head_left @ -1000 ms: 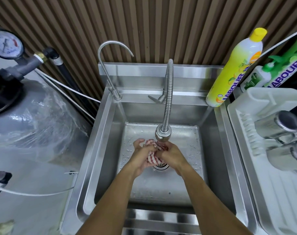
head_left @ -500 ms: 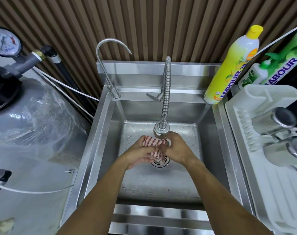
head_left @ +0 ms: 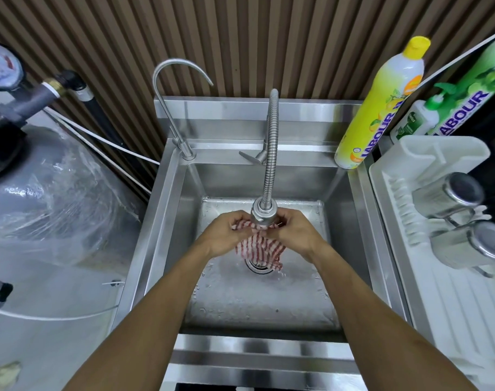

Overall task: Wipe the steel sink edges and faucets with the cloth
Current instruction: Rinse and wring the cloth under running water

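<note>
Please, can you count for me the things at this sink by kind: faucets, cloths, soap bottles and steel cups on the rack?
Faucets: 2, the thin gooseneck faucet and the flexible spring faucet.
Cloths: 1, the striped cloth, held by the left hand and the right hand.
Soap bottles: 2, the yellow bottle and the white pump bottle.
Steel cups: 2, and.
Total: 7.
</note>
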